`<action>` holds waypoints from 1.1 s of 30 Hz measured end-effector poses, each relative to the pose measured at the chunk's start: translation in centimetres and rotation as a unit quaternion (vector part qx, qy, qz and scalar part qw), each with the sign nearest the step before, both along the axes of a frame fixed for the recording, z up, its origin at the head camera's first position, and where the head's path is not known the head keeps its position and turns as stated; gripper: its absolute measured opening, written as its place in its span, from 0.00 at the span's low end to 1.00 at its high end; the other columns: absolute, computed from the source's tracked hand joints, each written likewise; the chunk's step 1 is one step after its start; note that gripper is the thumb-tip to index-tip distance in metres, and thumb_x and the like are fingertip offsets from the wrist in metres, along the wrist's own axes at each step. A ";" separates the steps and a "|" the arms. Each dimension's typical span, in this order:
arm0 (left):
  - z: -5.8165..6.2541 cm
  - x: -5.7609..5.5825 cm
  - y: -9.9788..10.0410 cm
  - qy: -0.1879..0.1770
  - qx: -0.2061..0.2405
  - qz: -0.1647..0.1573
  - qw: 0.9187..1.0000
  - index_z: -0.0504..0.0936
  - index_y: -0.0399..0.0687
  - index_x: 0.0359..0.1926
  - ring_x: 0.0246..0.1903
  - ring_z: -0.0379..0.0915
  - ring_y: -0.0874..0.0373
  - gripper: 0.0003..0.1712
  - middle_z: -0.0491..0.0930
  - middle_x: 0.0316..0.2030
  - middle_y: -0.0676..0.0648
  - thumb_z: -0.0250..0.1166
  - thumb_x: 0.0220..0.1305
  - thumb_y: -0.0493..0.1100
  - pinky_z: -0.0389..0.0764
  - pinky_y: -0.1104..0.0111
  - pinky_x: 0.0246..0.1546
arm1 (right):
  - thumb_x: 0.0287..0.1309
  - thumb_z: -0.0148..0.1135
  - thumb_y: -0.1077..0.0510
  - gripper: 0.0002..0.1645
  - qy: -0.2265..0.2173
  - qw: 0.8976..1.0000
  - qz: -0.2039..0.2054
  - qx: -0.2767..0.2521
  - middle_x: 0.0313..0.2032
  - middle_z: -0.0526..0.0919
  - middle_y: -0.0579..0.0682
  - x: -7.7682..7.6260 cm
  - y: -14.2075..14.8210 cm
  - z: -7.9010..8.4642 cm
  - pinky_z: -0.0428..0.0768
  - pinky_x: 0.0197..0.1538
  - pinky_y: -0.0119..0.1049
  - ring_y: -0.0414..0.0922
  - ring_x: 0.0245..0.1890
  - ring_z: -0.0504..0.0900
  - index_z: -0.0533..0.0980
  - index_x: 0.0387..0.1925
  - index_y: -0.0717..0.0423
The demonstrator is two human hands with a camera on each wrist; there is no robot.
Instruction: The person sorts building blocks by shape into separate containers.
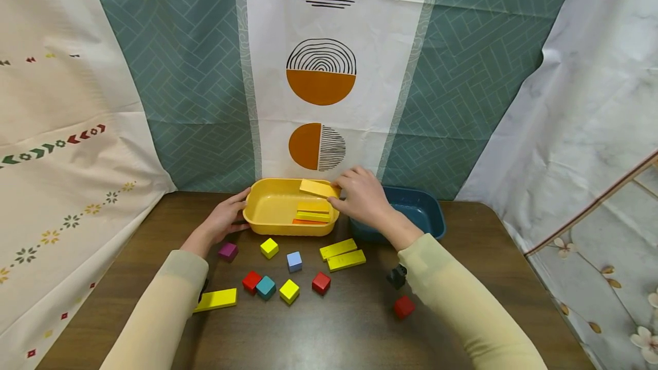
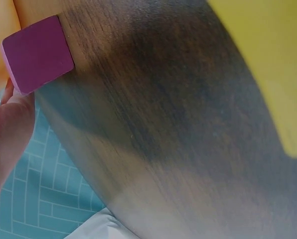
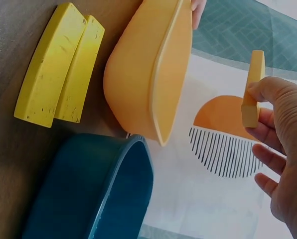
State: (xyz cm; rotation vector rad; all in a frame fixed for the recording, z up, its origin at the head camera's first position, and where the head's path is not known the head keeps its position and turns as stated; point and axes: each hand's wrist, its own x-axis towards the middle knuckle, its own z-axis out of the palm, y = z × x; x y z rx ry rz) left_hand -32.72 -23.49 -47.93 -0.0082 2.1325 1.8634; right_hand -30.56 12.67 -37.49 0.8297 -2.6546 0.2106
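My right hand pinches a yellow plank-shaped block between thumb and fingers. In the head view this block is over the right part of the yellow tub; the right wrist view shows it raised above the rim. Inside the tub lie yellow blocks and an orange one. My left hand holds the tub's left end, fingers and thumb around its side. Close below that hand sits a purple cube. In the left wrist view most of the hand is out of frame.
A dark blue tub stands right of the yellow one. Two yellow planks lie in front, another by the left forearm. Several cubes are scattered nearer, among them a red cube, a teal cube and a light-blue cube.
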 end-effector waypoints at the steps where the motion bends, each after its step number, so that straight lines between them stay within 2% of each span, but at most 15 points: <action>1: 0.0 0.0 0.0 0.000 0.000 -0.001 1.000 0.45 0.62 0.83 0.68 0.63 0.33 0.33 0.46 0.80 0.39 0.42 0.83 0.45 0.70 0.43 0.64 | 0.61 0.71 0.43 0.20 0.003 1.000 0.000 0.002 0.42 0.85 0.45 -0.1 -0.1 0.0 0.75 0.53 0.45 0.48 0.48 0.74 0.86 0.47 0.51; 11: -0.2 -0.1 -0.1 -0.002 0.000 0.001 1.000 0.46 0.60 0.83 0.68 0.63 0.34 0.33 0.47 0.80 0.38 0.42 0.83 0.44 0.71 0.44 0.63 | 0.62 0.69 0.42 0.18 -0.001 1.000 -0.012 0.026 0.44 0.86 0.45 -1.3 -1.2 -0.3 0.73 0.57 0.46 0.49 0.49 0.74 0.86 0.46 0.49; 19: -0.2 0.0 -0.2 0.002 0.000 0.000 1.000 0.46 0.61 0.83 0.68 0.64 0.34 0.33 0.47 0.80 0.39 0.42 0.83 0.44 0.71 0.44 0.63 | 0.63 0.68 0.42 0.20 -0.012 0.999 -0.033 0.027 0.47 0.85 0.46 -2.1 -2.2 -0.8 0.72 0.57 0.47 0.49 0.50 0.73 0.86 0.49 0.49; 28: -0.3 0.0 -0.1 0.002 0.001 0.003 1.000 0.46 0.59 0.83 0.67 0.64 0.34 0.33 0.46 0.80 0.40 0.42 0.83 0.44 0.72 0.45 0.63 | 0.64 0.67 0.41 0.19 -0.028 0.998 -0.056 0.032 0.46 0.85 0.45 -2.7 -3.2 -1.2 0.72 0.56 0.46 0.48 0.48 0.72 0.86 0.48 0.48; 33: -0.1 0.0 0.0 0.000 -0.001 0.008 1.000 0.47 0.60 0.83 0.67 0.64 0.35 0.33 0.47 0.80 0.40 0.43 0.83 0.45 0.71 0.45 0.64 | 0.64 0.67 0.39 0.25 -0.059 0.995 -0.074 0.022 0.51 0.84 0.46 -3.0 -3.4 -1.5 0.70 0.60 0.48 0.49 0.52 0.72 0.83 0.56 0.48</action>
